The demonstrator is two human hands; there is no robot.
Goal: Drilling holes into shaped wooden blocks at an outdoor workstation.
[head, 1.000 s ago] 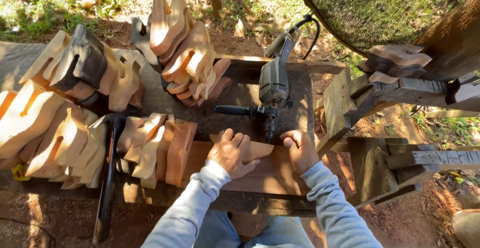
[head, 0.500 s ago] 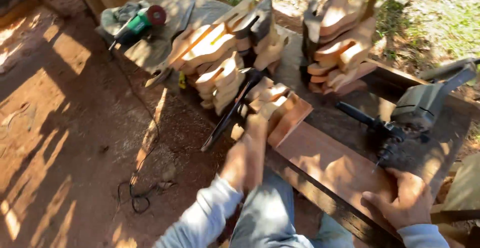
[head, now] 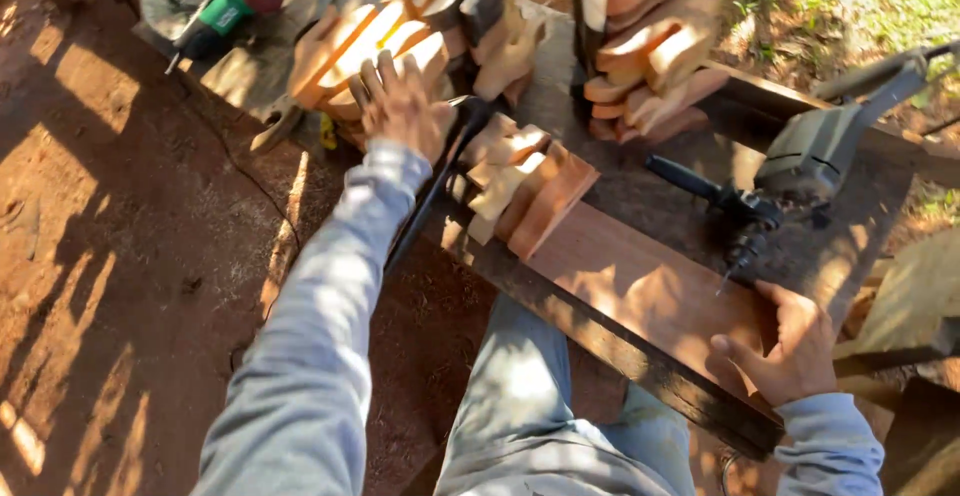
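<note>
My left hand (head: 400,106) is stretched out far to the left with its fingers spread, holding nothing. It lies over a sunlit pile of pale cut wooden pieces (head: 345,51) at the bench's left end. My right hand (head: 795,351) rests flat on a reddish plank (head: 640,296) at the bench's near edge, fingers loose, gripping nothing. Just above that hand is the bit of a grey power drill (head: 820,146) with a black side handle (head: 690,181). A small stack of reddish wooden blocks (head: 530,191) stands between my two hands.
A green angle grinder (head: 225,6) with a red disc lies on a grey cloth at the far left. A long black bar (head: 430,201) leans off the bench beside my left forearm. Another stack of wooden pieces (head: 650,46) stands behind. Red dirt ground (head: 110,256) is on the left.
My head has turned left and the view has come closer. My left hand left the plank and reached out over the pile at the left. My right hand stayed on the plank by the drill.
</note>
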